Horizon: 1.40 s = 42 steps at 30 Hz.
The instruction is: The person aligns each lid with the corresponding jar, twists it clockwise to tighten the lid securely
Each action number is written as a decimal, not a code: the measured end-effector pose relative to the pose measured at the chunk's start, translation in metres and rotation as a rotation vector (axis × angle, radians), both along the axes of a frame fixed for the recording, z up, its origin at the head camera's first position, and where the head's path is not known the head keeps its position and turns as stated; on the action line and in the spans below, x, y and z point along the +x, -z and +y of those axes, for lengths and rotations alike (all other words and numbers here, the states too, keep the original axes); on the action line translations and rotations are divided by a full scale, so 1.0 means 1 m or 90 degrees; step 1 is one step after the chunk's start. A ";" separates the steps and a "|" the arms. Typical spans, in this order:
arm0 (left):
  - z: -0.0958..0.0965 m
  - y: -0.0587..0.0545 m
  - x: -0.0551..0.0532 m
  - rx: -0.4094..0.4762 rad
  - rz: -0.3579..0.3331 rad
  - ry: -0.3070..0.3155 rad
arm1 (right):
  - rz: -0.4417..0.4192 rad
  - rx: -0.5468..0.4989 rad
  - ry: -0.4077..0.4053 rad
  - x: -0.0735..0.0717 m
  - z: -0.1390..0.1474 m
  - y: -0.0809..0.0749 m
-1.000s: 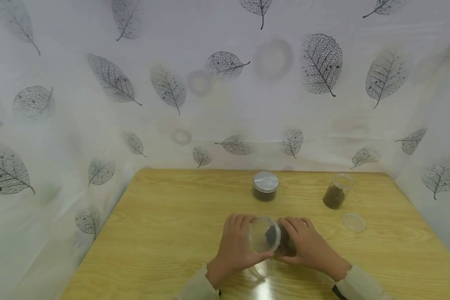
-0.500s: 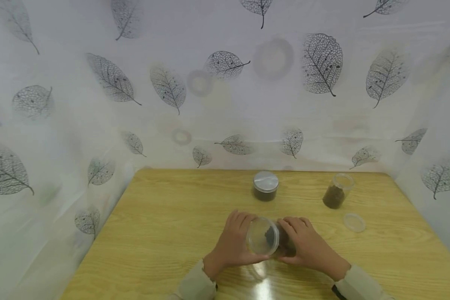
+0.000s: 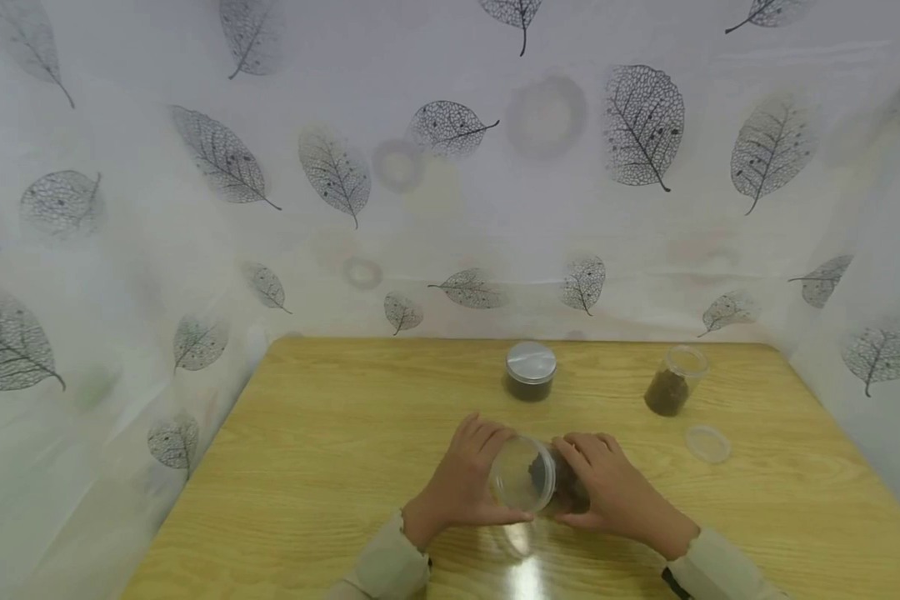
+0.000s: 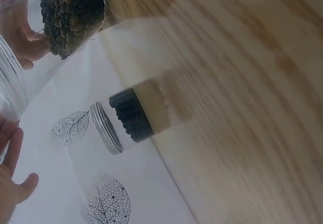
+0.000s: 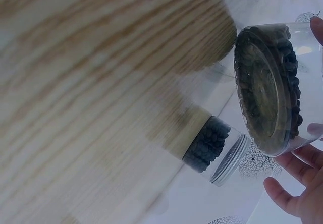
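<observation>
Both hands hold one clear jar (image 3: 521, 473), tilted so its wide mouth leans left and up. Dark beans, like coffee beans (image 4: 71, 17), lie in its lower end. My left hand (image 3: 461, 485) spans the rim side, fingers behind and thumb in front. Around the bean-filled end curls my right hand (image 3: 621, 493). The right wrist view shows the jar's round base (image 5: 260, 93) from below, with beans against it and fingers (image 5: 290, 176) beside the wall. A threaded neck (image 4: 11, 77) shows in the left wrist view.
Toward the back stands a short jar (image 3: 530, 371) of black contents under a silver lid. An uncovered clear jar (image 3: 667, 392), partly filled with dark brown contents, stands back right. Near it lies a translucent lid (image 3: 708, 443). A leaf-print sheet (image 3: 457, 208) surrounds the wooden table (image 3: 330, 433).
My left hand and the jar's mouth have shifted slightly left. The right hand stays nearly in place, and the things on the table have not moved.
</observation>
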<state>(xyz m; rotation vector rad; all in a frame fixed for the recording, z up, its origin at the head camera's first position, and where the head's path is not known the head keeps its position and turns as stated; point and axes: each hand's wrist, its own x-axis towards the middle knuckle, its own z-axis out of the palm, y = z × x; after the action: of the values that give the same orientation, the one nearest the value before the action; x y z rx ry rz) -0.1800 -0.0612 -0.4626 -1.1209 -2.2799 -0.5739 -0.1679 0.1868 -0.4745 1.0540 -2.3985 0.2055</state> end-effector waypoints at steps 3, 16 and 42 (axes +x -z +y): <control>0.000 0.000 -0.001 -0.003 0.009 0.007 | 0.003 0.000 -0.001 0.000 0.000 0.000; 0.000 -0.005 -0.002 -0.019 0.034 0.032 | 0.015 -0.008 -0.014 0.000 0.000 -0.001; -0.010 -0.001 -0.001 -0.086 -0.124 -0.003 | -0.007 -0.016 0.009 0.002 0.003 -0.002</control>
<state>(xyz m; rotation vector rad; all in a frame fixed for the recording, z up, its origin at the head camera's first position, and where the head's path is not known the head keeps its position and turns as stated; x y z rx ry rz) -0.1813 -0.0711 -0.4620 -1.1682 -2.5197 -0.5561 -0.1661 0.1895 -0.4721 1.0276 -2.4059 0.2374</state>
